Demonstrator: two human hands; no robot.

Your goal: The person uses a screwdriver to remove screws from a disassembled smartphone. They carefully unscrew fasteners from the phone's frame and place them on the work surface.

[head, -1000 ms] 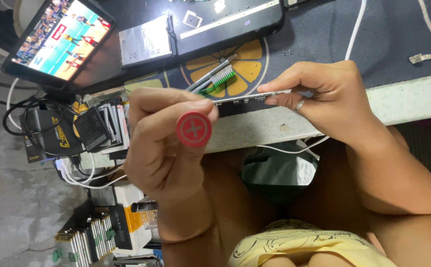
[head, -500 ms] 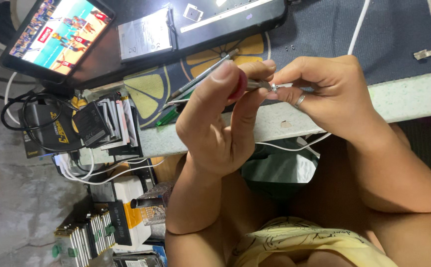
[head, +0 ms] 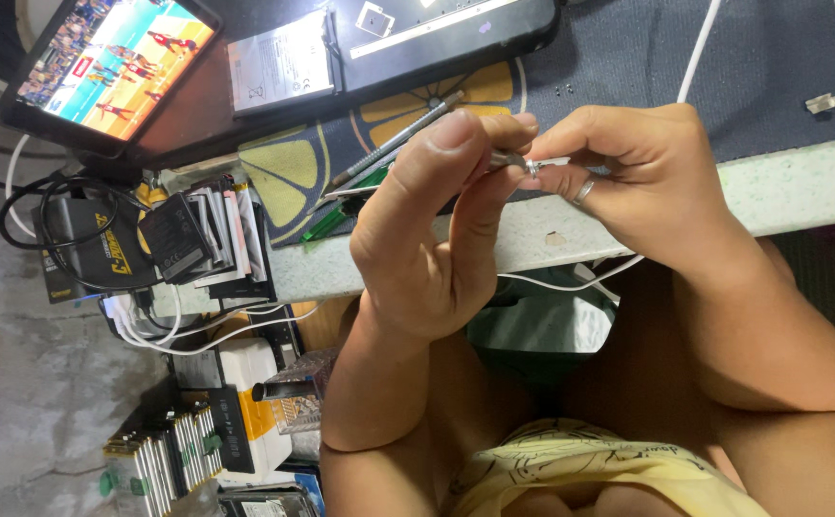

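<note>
- We take the table as our landmark: its pale edge runs across the view, covered by a dark mat with a yellow citrus print.
- On the table's far left stands a tablet with a bright, colourful screen; beside it on the mat lies an opened phone with its silver battery showing.
- Our left hand is raised just in front of the table edge, thumb and fingers pressed together, pinching the end of a thin metal tool.
- Our right hand, wearing a ring, meets it over the same edge; its fingers pinch a tiny metal piece at the tool's tip.
- Below the table's left end sit a stack of small batteries and white cables.
- On the mat, behind the left hand, lie a thin screwdriver and a green-handled tool.
- A small metal bracket rests on the mat far right.
- As we judge it, the phone stands open and not reassembled, and the small piece is in hand, not yet on the phone.
</note>
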